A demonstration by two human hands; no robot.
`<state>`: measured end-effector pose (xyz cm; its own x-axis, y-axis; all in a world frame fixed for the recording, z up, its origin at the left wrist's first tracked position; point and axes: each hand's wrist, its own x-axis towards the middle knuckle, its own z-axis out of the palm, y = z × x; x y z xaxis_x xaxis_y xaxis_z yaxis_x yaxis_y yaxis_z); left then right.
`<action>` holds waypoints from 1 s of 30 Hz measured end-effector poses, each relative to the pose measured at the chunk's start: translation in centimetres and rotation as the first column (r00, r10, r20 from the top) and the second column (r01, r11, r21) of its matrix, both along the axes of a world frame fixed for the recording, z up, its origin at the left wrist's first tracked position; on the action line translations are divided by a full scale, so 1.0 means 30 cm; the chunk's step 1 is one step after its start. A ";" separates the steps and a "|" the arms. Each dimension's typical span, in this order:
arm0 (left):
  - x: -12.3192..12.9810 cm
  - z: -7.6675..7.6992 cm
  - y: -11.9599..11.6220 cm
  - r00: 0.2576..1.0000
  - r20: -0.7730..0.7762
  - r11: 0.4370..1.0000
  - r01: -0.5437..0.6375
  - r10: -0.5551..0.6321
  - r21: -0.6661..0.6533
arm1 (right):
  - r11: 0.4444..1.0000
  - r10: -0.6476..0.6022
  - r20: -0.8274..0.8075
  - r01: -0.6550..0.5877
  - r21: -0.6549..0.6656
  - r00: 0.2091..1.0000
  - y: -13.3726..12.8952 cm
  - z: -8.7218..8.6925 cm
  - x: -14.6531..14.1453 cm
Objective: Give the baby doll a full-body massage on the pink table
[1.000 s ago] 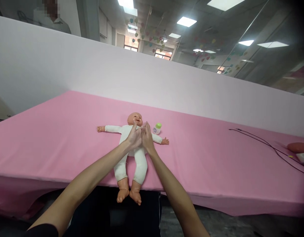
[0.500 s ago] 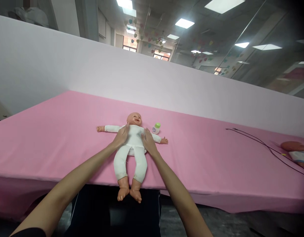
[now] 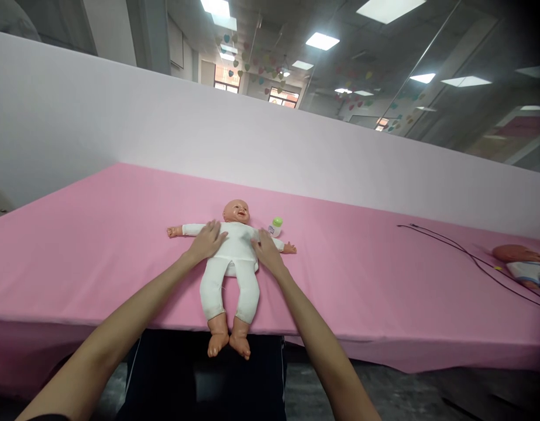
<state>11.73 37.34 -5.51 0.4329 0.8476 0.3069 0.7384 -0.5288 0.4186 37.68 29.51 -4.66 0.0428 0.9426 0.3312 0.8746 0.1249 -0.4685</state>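
A baby doll (image 3: 234,248) with a white cloth body lies on its back, its arms stretched sideways and its bare feet over the table's front edge. My left hand (image 3: 207,241) rests open on the doll's chest and shoulder at the left, fingers spread. On the other side of the chest, my right hand (image 3: 267,248) lies open with its fingers against the shoulder and upper arm. Just beyond the right hand stands a small clear bottle (image 3: 275,227) with a green cap, next to the doll's arm.
The table (image 3: 353,280) has a pink cloth. At the far right lies a second doll (image 3: 518,254), partly out of frame, with a thin dark cord (image 3: 460,250) near it. A white partition (image 3: 252,140) rises behind the table, with glass above it.
My left hand has slid outward to the left, from the side of the chest toward the doll's shoulder, its fingers spreading. My right hand stays nearly in place. The view has shifted slightly.
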 end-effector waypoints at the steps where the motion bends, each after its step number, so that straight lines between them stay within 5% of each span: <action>1: 0.015 0.006 -0.004 0.999 0.000 0.998 0.047 -0.048 -0.042 | 0.999 0.045 -0.008 -0.045 -0.002 0.999 0.005 0.001 -0.016; 5: -0.019 -0.011 -0.013 0.998 -0.056 0.998 0.005 -0.008 -0.059 | 1.000 -0.013 0.090 0.014 -0.018 0.996 -0.016 -0.007 -0.006; 10: -0.211 -0.020 0.011 0.973 -0.126 0.976 -0.176 0.192 0.127 | 0.965 -0.256 0.283 0.261 0.021 0.924 -0.093 -0.002 0.124; 15: -0.392 0.028 0.058 0.954 -0.088 0.948 -0.295 0.286 -0.117 | 0.777 -0.597 0.197 0.622 -0.099 0.777 -0.129 0.032 0.214; 17: -0.442 0.040 0.069 0.967 0.015 0.943 -0.244 0.254 -0.226 | 0.718 -0.639 0.151 0.655 -0.234 0.754 -0.127 0.037 0.242; 19: -0.468 0.046 0.072 0.948 0.180 0.931 -0.201 0.263 -0.306 | 0.734 -0.626 0.046 0.607 -0.304 0.779 -0.119 0.031 0.265; 22: -0.446 0.050 0.068 0.767 0.537 0.904 -0.128 0.351 -0.407 | 0.876 -0.482 -0.331 0.443 -0.191 0.811 -0.100 0.004 0.275; 26: -0.321 0.038 0.071 0.373 0.822 0.898 -0.083 0.430 -0.432 | 0.931 -0.222 -0.799 0.365 -0.004 0.558 -0.066 -0.037 0.211; 28: -0.241 0.021 0.079 0.306 0.853 0.904 -0.082 0.423 -0.419 | 0.939 -0.176 -0.857 0.344 0.002 0.484 -0.049 -0.051 0.161; 30: -0.164 0.000 0.087 0.312 0.847 0.900 -0.079 0.431 -0.429 | 0.955 -0.133 -0.841 0.294 0.032 0.524 -0.035 -0.060 0.116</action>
<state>6.81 39.97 -5.50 -0.2223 0.9699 0.0993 -0.1246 -0.1293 0.9838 41.16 28.46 -6.44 0.5641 0.8074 0.1732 0.1210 0.1267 -0.9845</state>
